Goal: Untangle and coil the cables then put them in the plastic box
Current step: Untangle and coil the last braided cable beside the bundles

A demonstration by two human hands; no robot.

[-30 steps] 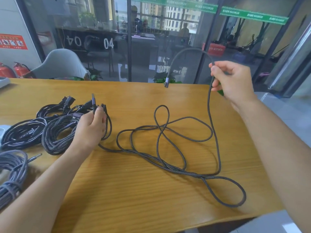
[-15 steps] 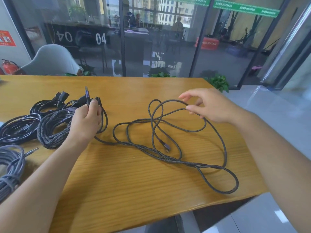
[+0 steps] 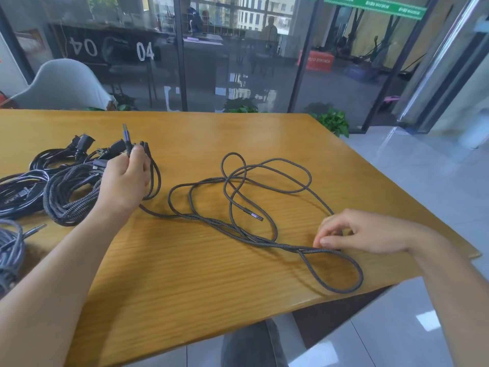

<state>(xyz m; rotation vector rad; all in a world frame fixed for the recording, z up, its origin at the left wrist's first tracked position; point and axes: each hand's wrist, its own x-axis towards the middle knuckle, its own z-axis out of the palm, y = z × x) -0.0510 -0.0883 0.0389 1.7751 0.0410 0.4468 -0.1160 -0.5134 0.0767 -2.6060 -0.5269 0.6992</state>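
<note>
both hands [image 3: 124, 178] [image 3: 354, 234] pinch the braided cable [image 3: 264, 242]

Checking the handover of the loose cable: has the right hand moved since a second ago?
Yes. The right hand came down from above the table's far edge toward its near right corner, now pinching the braided cable.

right hand [image 3: 370, 231] lowered from raised to table, fingers [image 3: 324, 241] now pinching cable [image 3: 264, 243]
</note>
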